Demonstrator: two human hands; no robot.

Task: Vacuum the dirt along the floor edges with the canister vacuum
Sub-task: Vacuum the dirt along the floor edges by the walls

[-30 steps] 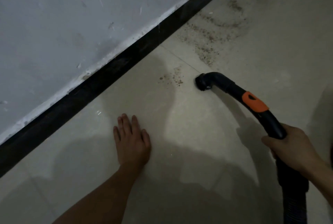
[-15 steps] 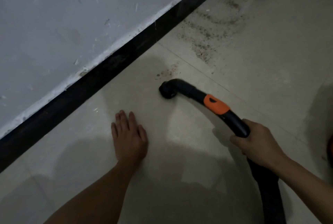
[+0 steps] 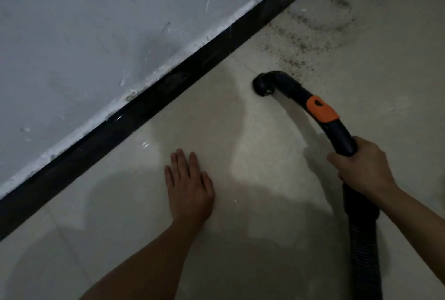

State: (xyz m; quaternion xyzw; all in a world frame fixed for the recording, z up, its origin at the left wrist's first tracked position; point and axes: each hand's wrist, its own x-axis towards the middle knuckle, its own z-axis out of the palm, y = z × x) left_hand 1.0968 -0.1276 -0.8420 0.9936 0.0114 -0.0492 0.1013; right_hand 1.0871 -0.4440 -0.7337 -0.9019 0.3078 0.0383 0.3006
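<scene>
Right hand [image 3: 363, 167], lower right of frame: fingers [image 3: 336, 158] curled round the black curved plastic vacuum tube [image 3: 342, 135]. Orange plastic slider [image 3: 322, 109] sits on the tube just above the grip. Black ribbed hose [image 3: 363, 244] runs from the hand to the bottom edge. Round black nozzle end [image 3: 263, 86], centre right, is down at the beige tiled floor [image 3: 240, 131], at the near edge of the scattered brown dirt [image 3: 296, 41] in the upper right. Left hand [image 3: 190, 186], lower centre: fingers [image 3: 180, 162] straight, close together, flat on the floor, holding nothing. Black skirting strip [image 3: 144, 109] and scuffed grey-white wall [image 3: 84, 34] run diagonally across the upper left.
</scene>
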